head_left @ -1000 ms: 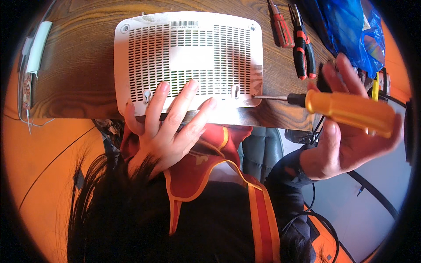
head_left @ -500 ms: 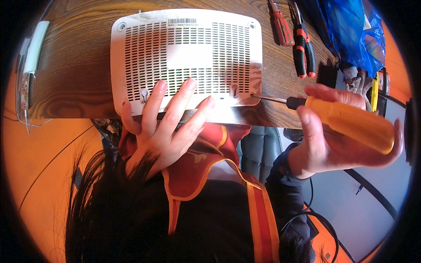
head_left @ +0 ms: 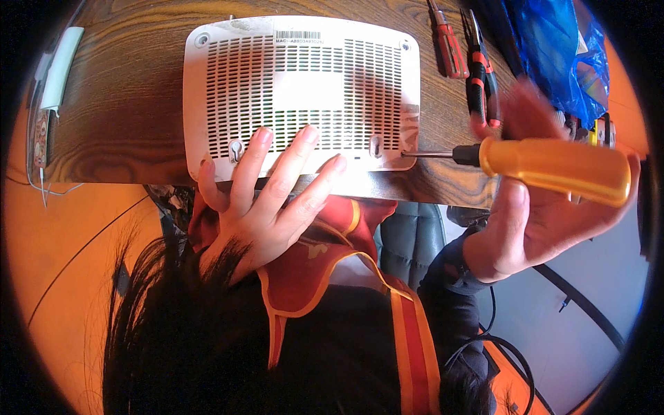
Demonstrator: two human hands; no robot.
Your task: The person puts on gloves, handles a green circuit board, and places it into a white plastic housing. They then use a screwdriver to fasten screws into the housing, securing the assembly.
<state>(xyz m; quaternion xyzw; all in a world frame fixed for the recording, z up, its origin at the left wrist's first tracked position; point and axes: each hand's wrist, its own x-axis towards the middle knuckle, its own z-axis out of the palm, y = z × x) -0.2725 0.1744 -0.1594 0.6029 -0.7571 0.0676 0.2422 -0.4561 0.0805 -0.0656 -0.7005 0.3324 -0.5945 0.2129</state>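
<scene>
A white router [head_left: 311,90] lies with its slotted underside up at the front edge of the table. My left hand [head_left: 266,190] rests on its near side, fingers spread and fingertips touching the vents. In my right hand [head_left: 532,214] is a screwdriver [head_left: 553,166] with a yellow handle. Its handle lies against my palm, with the fingers loosely about it and the upper ones blurred. The shaft runs left, nearly level, and its tip sits at the router's near right corner hole. Whether a screw is in that hole I cannot make out.
On the wooden table [head_left: 124,111], a red-handled screwdriver [head_left: 451,52] and red-and-black pliers [head_left: 478,83] lie right of the router. A blue plastic bag [head_left: 539,48] sits at the far right. A white strip-shaped piece [head_left: 63,69] and thin wires are at the left edge.
The router and my left fingers have shifted slightly right. The yellow screwdriver's handle has swung up to nearly level, and my right fingers have loosened and moved around it.
</scene>
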